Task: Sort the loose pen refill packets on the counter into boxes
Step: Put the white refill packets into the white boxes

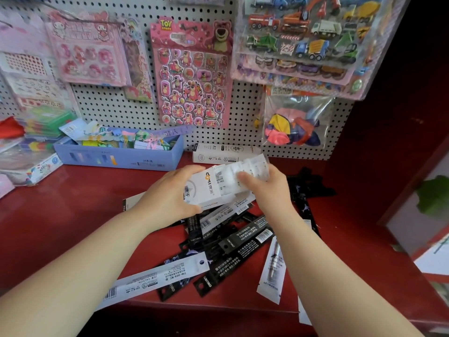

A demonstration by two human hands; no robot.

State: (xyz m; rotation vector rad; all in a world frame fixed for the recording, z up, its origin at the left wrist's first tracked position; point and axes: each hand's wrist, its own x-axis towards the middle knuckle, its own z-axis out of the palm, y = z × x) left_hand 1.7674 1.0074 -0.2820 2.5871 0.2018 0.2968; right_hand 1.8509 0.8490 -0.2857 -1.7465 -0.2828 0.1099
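Counts:
- hands: 2, left hand [175, 190] and right hand [264, 188]
- white boxes: 2, held box [206, 188] in the left fingers, back box [226, 153] just beyond the fingertips
- blue box [119, 159]: 1, left of the fingers
- bundle [252, 166] in the right fingers: 1, packet count unreadable
- white packets [155, 280] below the fingers: at least 4
- black packets [245, 242] below the fingers: at least 4, overlapping, exact count unclear

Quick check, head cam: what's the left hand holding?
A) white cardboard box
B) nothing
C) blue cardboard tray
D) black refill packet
A: the left hand grips the white cardboard box above the red counter, while the right hand pinches pale refill packets at the box's open end.
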